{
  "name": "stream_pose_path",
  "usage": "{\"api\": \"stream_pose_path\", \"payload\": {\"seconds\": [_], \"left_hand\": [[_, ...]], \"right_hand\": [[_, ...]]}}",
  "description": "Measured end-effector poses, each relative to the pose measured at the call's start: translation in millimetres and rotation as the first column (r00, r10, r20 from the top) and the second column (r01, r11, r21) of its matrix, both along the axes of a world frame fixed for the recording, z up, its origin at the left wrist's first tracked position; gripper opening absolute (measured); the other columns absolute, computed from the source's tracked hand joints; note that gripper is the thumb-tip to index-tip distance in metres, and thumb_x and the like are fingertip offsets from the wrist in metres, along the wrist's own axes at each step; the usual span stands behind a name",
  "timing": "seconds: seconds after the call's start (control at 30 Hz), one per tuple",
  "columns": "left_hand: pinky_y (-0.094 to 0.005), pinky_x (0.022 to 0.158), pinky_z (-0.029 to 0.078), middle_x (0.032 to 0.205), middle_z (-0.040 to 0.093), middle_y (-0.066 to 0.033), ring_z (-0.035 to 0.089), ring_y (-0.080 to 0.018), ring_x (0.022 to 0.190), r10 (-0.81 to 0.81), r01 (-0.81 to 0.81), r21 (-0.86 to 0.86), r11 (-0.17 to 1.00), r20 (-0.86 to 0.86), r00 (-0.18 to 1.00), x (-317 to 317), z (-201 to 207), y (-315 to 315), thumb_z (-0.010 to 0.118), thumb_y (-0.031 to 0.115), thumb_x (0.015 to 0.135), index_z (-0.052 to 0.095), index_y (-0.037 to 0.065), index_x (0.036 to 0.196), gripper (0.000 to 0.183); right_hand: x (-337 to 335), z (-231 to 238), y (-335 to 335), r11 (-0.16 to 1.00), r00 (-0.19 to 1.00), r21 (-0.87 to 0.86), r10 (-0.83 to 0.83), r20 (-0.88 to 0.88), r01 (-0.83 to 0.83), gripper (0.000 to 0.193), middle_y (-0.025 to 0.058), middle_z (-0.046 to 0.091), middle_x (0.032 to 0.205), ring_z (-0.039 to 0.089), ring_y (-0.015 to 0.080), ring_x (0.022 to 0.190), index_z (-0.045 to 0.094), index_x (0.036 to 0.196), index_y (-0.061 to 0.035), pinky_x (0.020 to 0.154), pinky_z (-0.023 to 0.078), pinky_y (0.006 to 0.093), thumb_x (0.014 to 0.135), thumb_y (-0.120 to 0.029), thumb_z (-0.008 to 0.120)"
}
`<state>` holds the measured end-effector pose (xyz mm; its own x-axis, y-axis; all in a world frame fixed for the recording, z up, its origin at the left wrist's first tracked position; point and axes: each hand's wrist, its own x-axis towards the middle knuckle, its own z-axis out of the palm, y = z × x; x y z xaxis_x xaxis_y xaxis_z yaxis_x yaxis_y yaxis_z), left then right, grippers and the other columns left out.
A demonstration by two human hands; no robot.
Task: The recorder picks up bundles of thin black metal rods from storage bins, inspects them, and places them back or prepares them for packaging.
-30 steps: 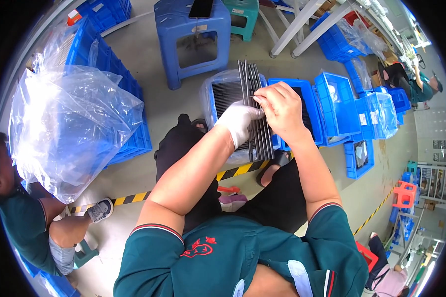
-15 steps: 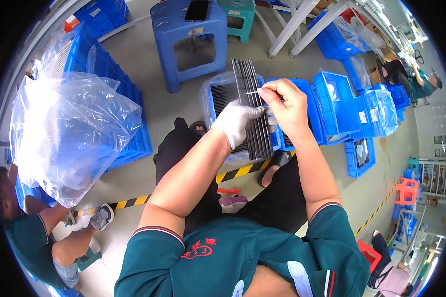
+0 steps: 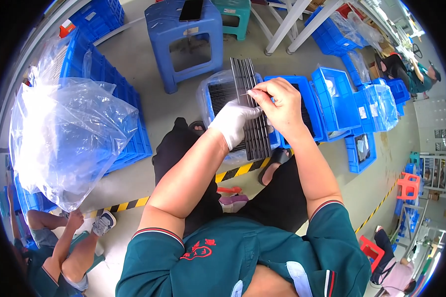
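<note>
My left hand (image 3: pixel 231 123), in a white glove, grips a bundle of long dark slotted strips (image 3: pixel 255 133), held side by side above the bins. My bare right hand (image 3: pixel 281 105) is closed in a pinch at the bundle's right side. From its fingertips a thin pale pick-like sliver (image 3: pixel 245 94) points left across the strips; its exact kind is too small to tell. Below the hands, a blue bin lined with clear plastic (image 3: pixel 203 94) holds more dark strips. Next to it on the right stands another blue bin (image 3: pixel 314 119) with dark pieces inside.
A blue stool (image 3: pixel 158 29) with a black phone (image 3: pixel 191 10) stands ahead. Stacked blue crates (image 3: pixel 129 99) under clear plastic film (image 3: pixel 74 133) rise at the left, beside a seated person (image 3: pixel 54 257). More blue bins (image 3: pixel 339 99) stand at the right. Striped floor tape (image 3: pixel 243 170) runs beneath me.
My right hand has shifted slightly left along the strips, and less of the pale sliver shows. At the left, the seated person has leaned down, with a hand now at the plastic film.
</note>
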<state>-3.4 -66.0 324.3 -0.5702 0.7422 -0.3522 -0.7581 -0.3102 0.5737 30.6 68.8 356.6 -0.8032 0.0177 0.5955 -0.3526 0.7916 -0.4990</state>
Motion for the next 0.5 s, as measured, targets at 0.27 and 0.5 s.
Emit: {"api": "stream_pose_path", "payload": {"seconds": [0.27, 0.5], "left_hand": [[-0.0272, 0.063, 0.049, 0.088, 0.06, -0.0035, 0.06, -0.0136, 0.075, 0.017, -0.02, -0.052, 0.998, -0.064, 0.998, -1, -21, 4, 0.057, 0.004, 0.087, 0.058, 0.005, 0.103, 0.016], [-0.0256, 0.061, 0.045, 0.083, 0.058, -0.0019, 0.055, -0.0094, 0.072, 0.003, -0.014, -0.061, 0.998, -0.173, 0.985, 1, -22, 8, 0.056, 0.01, 0.089, 0.058, 0.006, 0.096, 0.008]], "right_hand": [[3, 6, -5, 0.984, 0.995, 0.181, 0.022, -0.094, -0.005, 0.012, 0.0063, 0.064, 0.072, 0.06, 0.0254, 0.069, 0.064, 0.074, -0.0063, 0.064, 0.049, 0.0358, 0.072, -0.012, 0.074], [0, -6, -7, 0.993, 0.997, 0.118, 0.036, -0.064, -0.029, 0.011, 0.0064, 0.066, 0.073, 0.059, 0.0244, 0.068, 0.066, 0.075, -0.0043, 0.062, 0.048, 0.0332, 0.07, -0.008, 0.075]]}}
